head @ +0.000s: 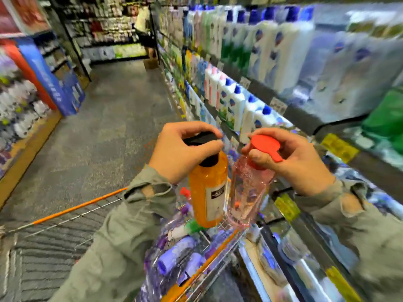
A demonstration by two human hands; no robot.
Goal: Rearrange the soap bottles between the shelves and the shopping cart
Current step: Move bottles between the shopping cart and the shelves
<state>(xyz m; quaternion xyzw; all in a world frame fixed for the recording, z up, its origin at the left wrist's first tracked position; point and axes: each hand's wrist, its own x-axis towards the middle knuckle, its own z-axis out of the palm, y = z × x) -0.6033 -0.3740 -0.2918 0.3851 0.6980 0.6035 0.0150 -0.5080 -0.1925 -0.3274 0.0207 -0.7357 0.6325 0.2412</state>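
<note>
Head cam catches the person mid-move with both hands full. The left hand (174, 153) has its fingers curled over the black pump cap (200, 138) of an orange bottle (207, 192), and the right hand (290, 162) is wrapped the same way round the red pump cap (265, 147) of a clear pink bottle (248, 192). Both bottles hang upright, side by side in the middle of the frame, just above the shopping cart (87, 203) at the bottom.

Progress-wise, it looks somewhere in the middle. The cart already has a heap of purple-capped bottles (174, 253) lying in it, and the shelves (294, 112) along the right side are packed with white bottles with blue caps (250, 114). Can't tell from this shot whether these two are going into the cart or coming out for the shelf; either way, neither has been set down.

As for writing, not much luck. The orange bottle has a pale label with a dark patch (217, 197) and some white lettering, too blurred to read. Yellow shelf tags (339, 147) on the right and the blue display (54, 83) at upper left are unreadable too.
</note>
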